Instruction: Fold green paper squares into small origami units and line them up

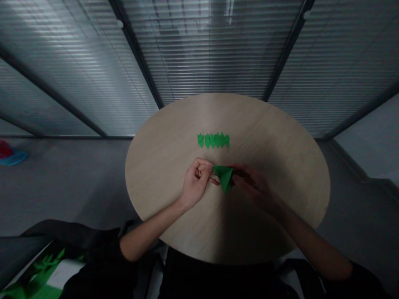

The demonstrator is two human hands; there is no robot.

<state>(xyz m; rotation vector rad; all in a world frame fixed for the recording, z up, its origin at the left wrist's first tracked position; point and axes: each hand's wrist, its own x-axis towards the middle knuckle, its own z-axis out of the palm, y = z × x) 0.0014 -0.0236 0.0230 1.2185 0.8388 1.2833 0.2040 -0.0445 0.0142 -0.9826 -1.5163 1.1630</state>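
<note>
A folded piece of green paper [223, 176], pointed at its lower end, is held up over the round table [174, 124]. My left hand [197, 180] pinches its upper left corner between thumb and fingers. At the paper's right edge is my right hand [254, 185], in shadow, its thumb and fingers closed on that side; some fingertips are hidden behind the paper. Beyond both hands, several small folded green paper pieces [217, 140] lie side by side in a short row on the wood.
Glass partitions with blinds [215, 62] stand behind the table. At the lower left, an open container holds green material [37, 286] and a white sheet [66, 273]. A blue and red object [14, 157] rests on the floor at far left.
</note>
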